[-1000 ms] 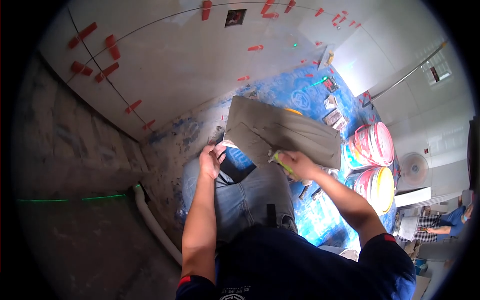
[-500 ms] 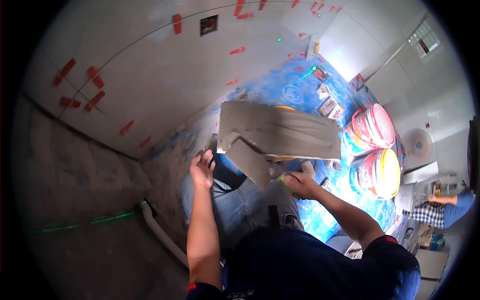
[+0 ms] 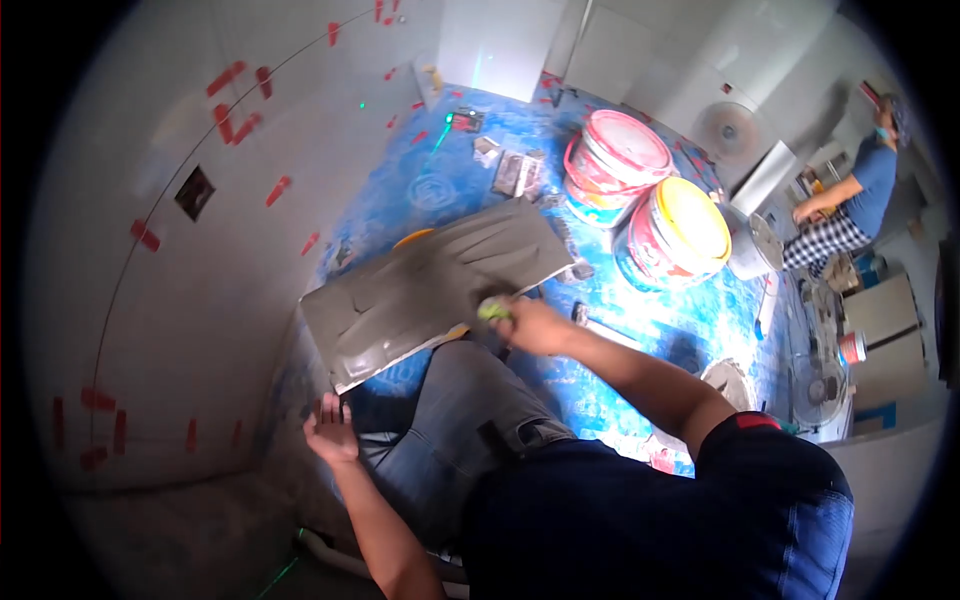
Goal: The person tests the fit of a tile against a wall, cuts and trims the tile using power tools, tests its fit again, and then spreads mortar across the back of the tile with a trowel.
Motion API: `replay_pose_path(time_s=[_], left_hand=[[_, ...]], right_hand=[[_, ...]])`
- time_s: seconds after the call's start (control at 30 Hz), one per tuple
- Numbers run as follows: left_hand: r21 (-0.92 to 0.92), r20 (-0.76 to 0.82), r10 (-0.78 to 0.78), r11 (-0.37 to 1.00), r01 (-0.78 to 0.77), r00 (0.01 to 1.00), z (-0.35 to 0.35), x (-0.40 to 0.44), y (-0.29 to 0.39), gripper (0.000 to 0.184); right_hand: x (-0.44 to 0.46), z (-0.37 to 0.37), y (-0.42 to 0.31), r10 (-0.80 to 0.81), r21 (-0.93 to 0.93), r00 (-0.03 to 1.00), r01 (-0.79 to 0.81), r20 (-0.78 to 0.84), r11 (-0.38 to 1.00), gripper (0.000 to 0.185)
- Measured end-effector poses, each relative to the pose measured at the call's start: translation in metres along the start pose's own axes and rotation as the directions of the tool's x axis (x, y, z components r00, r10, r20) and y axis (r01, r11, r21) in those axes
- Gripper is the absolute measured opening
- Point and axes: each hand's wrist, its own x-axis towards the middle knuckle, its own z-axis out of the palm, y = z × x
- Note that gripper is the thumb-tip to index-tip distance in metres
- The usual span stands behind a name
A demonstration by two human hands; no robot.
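Observation:
A rectangular tile coated with grey mortar lies tilted across the view, its near edge by my knee. My right hand is closed around the green handle of a trowel over the tile's right half. The trowel's blade is blurred and barely stands out from the mortar. My left hand, palm up with fingers apart, is just below the tile's lower left corner. Whether its fingertips touch that corner I cannot tell. Something yellow shows from beneath the tile, mostly hidden.
A pink-lidded bucket and a yellow-lidded bucket stand on the blue floor covering to the right. A laser level sits farther back. Red clips dot the left wall. Another person is at far right.
My view has turned rightward. The trowel has gone from the tile's near left edge to over its right half. My left hand remains open near the tile's corner.

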Motion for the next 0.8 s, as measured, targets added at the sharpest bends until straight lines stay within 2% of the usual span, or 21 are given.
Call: replay_pose_path(time_s=[0.07,0.13,0.2,0.23,0.27,0.3,0.33,0.4,0.47,0.53,0.6,0.67,0.7,0.73,0.77,0.8], left_hand=[[0.019,-0.022,-0.006,1.0,0.006,1.0,0.002,0.002,0.001,0.043],[0.027,-0.017,-0.018,0.999,0.018,1.0,0.0,0.005,-0.001,0.044],[0.037,-0.009,-0.023,0.999,0.023,1.0,0.0,0.003,0.002,0.045],[0.042,-0.019,-0.014,0.999,0.014,1.0,0.004,0.0,0.001,0.046],[0.045,-0.029,-0.002,0.999,0.004,1.0,0.008,-0.001,0.001,0.048],[0.047,-0.026,-0.003,0.999,0.004,1.0,0.009,0.001,0.0,0.048],[0.049,-0.019,-0.007,0.999,0.007,1.0,0.008,0.001,0.0,0.047],[0.058,-0.019,-0.002,0.998,0.004,1.0,0.006,0.0,-0.001,0.045],[0.055,0.02,-0.024,0.998,0.022,1.0,0.003,0.002,-0.001,0.047],[0.067,0.013,-0.021,0.998,0.02,1.0,0.009,-0.003,0.001,0.048],[0.065,-0.006,-0.018,0.998,0.018,1.0,0.014,-0.007,0.001,0.048],[0.064,0.019,-0.023,0.998,0.022,1.0,0.008,-0.006,0.002,0.046],[0.052,0.04,-0.019,0.998,0.017,0.999,0.005,-0.006,0.002,0.044],[0.039,0.061,-0.015,0.999,0.013,0.998,0.004,-0.006,0.001,0.042],[0.041,0.055,-0.005,0.999,0.003,0.998,0.004,-0.007,0.001,0.039],[0.043,0.059,-0.011,0.999,0.008,0.998,0.004,-0.007,0.001,0.039]], right_hand=[[0.002,-0.012,0.06,0.013,0.056,0.985,-0.003,-0.174,0.998,0.039],[-0.005,-0.04,0.092,0.228,0.184,0.963,-0.201,-0.142,0.962,0.035],[-0.017,-0.066,0.103,0.441,0.431,0.894,-0.368,-0.08,0.824,0.029],[-0.021,-0.069,0.108,0.443,0.436,0.893,-0.367,-0.084,0.822,0.029],[-0.022,-0.071,0.112,0.464,0.735,0.886,-0.324,0.014,0.596,0.026],[-0.022,-0.071,0.116,0.448,0.925,0.887,-0.26,0.115,0.277,0.023],[-0.019,-0.059,0.117,0.431,0.971,0.888,-0.221,0.16,0.095,0.021],[-0.014,-0.024,0.1,0.413,0.985,0.895,-0.172,0.168,-0.029,0.022],[-0.009,0.005,0.061,0.317,0.983,0.931,-0.167,0.183,-0.077,0.024],[-0.017,0.022,0.008,0.264,0.973,0.943,-0.223,0.201,0.054,0.026],[-0.012,0.036,-0.023,0.07,0.926,0.972,-0.236,0.225,0.296,0.03],[-0.013,0.025,-0.051,-0.084,0.754,0.965,-0.139,0.25,0.641,0.033],[-0.004,0.037,-0.053,-0.079,0.757,0.967,-0.138,0.243,0.639,0.033],[0.008,0.056,-0.05,-0.189,0.549,0.982,0.163,-0.009,0.82,0.034],[0.011,0.059,-0.052,-0.357,0.224,0.91,0.4,-0.21,0.889,0.035],[0.014,0.054,-0.045,-0.351,0.224,0.912,0.396,-0.214,0.891,0.035]])
